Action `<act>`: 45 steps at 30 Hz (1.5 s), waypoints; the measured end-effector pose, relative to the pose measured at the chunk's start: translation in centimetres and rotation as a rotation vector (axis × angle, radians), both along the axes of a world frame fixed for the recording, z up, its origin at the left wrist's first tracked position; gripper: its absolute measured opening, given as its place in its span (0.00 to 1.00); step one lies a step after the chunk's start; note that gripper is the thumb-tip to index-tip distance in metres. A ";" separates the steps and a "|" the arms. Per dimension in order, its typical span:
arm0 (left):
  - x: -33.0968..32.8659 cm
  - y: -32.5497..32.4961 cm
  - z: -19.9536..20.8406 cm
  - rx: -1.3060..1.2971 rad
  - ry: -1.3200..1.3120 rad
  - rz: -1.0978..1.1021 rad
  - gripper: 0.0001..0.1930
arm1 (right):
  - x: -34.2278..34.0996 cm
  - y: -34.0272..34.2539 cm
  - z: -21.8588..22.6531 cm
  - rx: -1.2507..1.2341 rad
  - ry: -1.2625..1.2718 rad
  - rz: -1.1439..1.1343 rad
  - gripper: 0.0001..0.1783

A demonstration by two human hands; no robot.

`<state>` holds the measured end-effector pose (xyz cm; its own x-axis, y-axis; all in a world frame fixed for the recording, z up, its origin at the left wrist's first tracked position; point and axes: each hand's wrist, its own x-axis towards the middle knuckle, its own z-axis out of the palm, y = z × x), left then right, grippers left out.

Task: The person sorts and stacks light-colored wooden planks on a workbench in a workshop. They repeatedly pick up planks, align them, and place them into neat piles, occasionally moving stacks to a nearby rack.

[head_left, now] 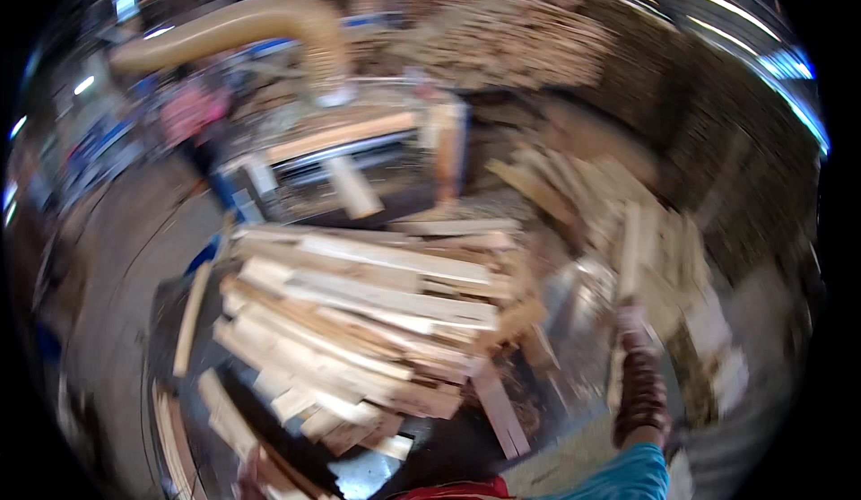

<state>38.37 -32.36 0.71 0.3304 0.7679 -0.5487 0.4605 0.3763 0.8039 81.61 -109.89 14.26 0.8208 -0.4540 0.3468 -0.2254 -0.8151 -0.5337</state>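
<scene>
Motion blurs the whole view. My right arm, in a teal sleeve and a brown covering, reaches forward at the right. My right hand (631, 314) is closed around the near end of a pale wooden board (631, 253), which points away from me over other boards. My left hand (250, 475) shows only in part at the lower edge, against a wooden plank (224, 410); its fingers are too smeared to read. Between my hands lies a loose stack of pale boards (359, 294) on a dark table (448, 455).
Beyond the stack stands a machine (350, 159) with rollers and a board (352, 188) in its opening. A thick tan hose (242, 32) rises from it. A person in pink (195, 113) is at the far left. More boards (668, 258) lie right; a large wood pile (502, 34) fills the back.
</scene>
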 end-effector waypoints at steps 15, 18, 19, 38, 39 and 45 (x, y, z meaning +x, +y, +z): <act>-9.6 3.3 -5.0 -0.156 0.135 0.043 0.72 | -21.5 48.0 -1.0 0.383 0.670 2.034 0.21; -6.1 1.8 -0.7 -0.239 0.007 -0.005 0.71 | -29.4 55.1 -9.7 0.201 1.057 1.835 0.39; -5.8 1.0 1.2 -0.156 0.072 -0.054 0.70 | -30.8 57.3 -10.0 0.049 1.097 1.777 0.47; -7.0 3.4 -9.5 -0.515 -0.386 0.197 0.38 | -35.8 70.2 -21.3 0.601 1.340 1.160 0.37; -6.6 3.7 -9.1 -0.467 -0.315 0.092 0.40 | -35.7 70.5 -21.7 0.580 1.358 1.152 0.37; -7.2 4.2 1.8 -0.092 0.253 0.105 0.49 | -38.3 71.8 -22.9 0.522 1.408 1.192 0.36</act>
<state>31.21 -28.21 2.52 0.0952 0.7338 -0.6727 0.5965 0.4989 0.6287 43.26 -38.05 -8.59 0.2647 0.6488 -0.7134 -0.1771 -0.6945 -0.6974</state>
